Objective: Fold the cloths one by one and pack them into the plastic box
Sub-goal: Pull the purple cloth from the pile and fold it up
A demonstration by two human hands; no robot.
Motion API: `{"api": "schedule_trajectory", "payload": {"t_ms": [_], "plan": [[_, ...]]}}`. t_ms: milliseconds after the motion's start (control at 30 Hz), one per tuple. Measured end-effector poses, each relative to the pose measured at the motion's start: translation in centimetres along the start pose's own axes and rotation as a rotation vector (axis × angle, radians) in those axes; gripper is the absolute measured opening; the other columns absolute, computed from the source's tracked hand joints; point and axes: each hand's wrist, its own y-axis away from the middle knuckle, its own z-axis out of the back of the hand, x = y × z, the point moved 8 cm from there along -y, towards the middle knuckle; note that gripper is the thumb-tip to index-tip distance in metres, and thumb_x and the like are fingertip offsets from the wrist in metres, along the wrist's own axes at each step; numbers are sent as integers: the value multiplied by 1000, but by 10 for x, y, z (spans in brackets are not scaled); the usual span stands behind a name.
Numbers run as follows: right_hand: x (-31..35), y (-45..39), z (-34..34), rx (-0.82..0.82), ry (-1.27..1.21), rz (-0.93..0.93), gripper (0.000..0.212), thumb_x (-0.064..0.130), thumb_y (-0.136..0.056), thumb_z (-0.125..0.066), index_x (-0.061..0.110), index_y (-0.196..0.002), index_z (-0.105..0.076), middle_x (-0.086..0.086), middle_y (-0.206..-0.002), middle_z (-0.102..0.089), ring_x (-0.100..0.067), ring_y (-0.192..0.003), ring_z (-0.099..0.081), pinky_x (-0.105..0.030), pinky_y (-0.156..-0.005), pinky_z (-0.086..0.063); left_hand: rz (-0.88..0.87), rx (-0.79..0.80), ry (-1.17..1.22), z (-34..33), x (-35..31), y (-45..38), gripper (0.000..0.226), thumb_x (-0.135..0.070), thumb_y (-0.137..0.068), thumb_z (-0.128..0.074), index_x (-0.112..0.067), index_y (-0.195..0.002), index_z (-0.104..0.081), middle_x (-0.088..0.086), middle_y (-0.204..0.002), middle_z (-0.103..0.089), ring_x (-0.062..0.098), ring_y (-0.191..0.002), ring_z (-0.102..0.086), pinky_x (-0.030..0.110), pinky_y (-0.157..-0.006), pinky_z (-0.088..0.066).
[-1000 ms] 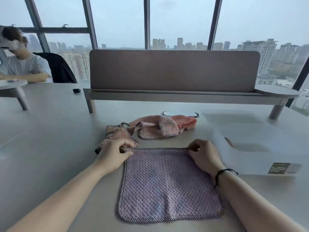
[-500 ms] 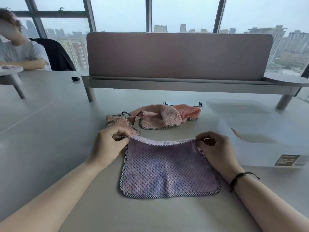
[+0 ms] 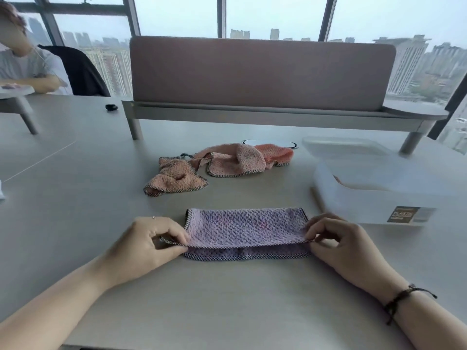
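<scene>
A purple cloth point(image 3: 245, 227) with a checked border lies on the table in front of me, folded in half toward me. My left hand point(image 3: 149, 245) pinches the left corner of its upper layer. My right hand point(image 3: 341, 242) pinches the right corner, just above the near edge. Behind it lie crumpled pink cloths: one point(image 3: 174, 178) at the left and others point(image 3: 242, 160) heaped further back. The translucent plastic box point(image 3: 374, 200) stands open at the right, with something pinkish inside that I cannot make out.
The box's lid point(image 3: 343, 146) lies behind the box. A raised shelf with a brown divider panel point(image 3: 260, 72) crosses the back of the table. A small black object point(image 3: 111, 107) lies far left. Another person point(image 3: 27, 69) sits at the far left.
Both hands lifted the far edge of the flat purple cloth and drew it toward me, folding the cloth in half.
</scene>
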Motion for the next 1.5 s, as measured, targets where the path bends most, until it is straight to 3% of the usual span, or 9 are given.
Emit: {"api": "schedule_trajectory", "payload": {"t_ms": [467, 667, 767, 867, 933, 1000, 1100, 1233, 1500], "plan": [[14, 10, 1, 56, 204, 82, 29, 3, -68, -80, 30, -70, -69, 17, -95, -66, -1, -90, -65, -8, -79, -43, -88, 65, -83, -8, -8, 6, 12, -35, -76, -74, -24, -77, -76, -19, -93, -75, 2, -91, -72, 18, -83, -54], [11, 12, 3, 94, 255, 79, 16, 35, -72, -80, 36, -69, -65, 17, -90, -60, -5, -91, -61, -21, -83, -45, -80, 11, -136, 0, -10, 2, 17, -42, -80, -71, -26, -82, -76, -17, -99, -73, 3, -98, -69, 17, -90, -48], [15, 3, 12, -30, 238, 21, 21, 40, -78, -79, 33, -67, -63, 16, -82, -59, -5, -84, -60, -20, -72, -43, -76, -115, -299, 9, -15, -11, 25, -45, -86, -61, -26, -86, -76, -16, -105, -71, 1, -102, -65, 23, -91, -48], [42, -21, 11, -186, 216, 30, 14, 30, -85, -75, 27, -73, -67, 16, -78, -60, 1, -76, -56, -8, -65, -37, -22, -40, -398, -8, -21, -36, 35, -42, -94, -51, -25, -118, -71, -10, -132, -64, 3, -122, -57, 26, -104, -44], [67, -41, -12, -153, 231, 69, 7, 31, -90, -67, 25, -89, -71, 14, -90, -66, -1, -80, -58, -17, -70, -44, 27, 166, -422, -41, -22, -51, 46, -41, -103, -45, -26, -146, -48, -14, -155, -38, 0, -142, -33, 21, -116, -22], [82, -58, -52, 14, 276, 72, 23, 37, -96, -56, 27, -115, -66, 10, -117, -66, -10, -102, -61, -28, -85, -48, 99, 383, -485, -75, -20, -59, 57, -45, -105, -32, -27, -158, -19, -17, -163, -12, 2, -150, -11, 21, -119, -8], [86, -57, -117, 313, 352, 64, 46, 42, -103, -37, 26, -146, -41, 7, -152, -43, -15, -140, -38, -37, -114, -32, 103, 581, -680, -109, -8, -57, 60, -41, -105, -22, -20, -159, -7, -1, -168, -5, 15, -154, -6, 38, -125, -9], [64, -40, -139, 410, 461, -4, 61, 60, -101, -19, 32, -156, -17, 10, -166, -13, -9, -152, -9, -39, -124, -5, 122, 564, -700, -109, 1, -50, 74, -46, -90, -18, -27, -159, 3, -9, -168, 1, 9, -153, 4, 33, -124, 4], [18, -31, -104, 424, 611, -222, 83, 75, -91, -12, 28, -158, -4, 7, -167, 7, -13, -153, 9, -42, -124, 4, 222, 527, -714, -99, 8, -42, 88, -78, -88, -7, -28, -158, 8, -14, -165, 13, 6, -152, 13, 35, -125, 2]]}}
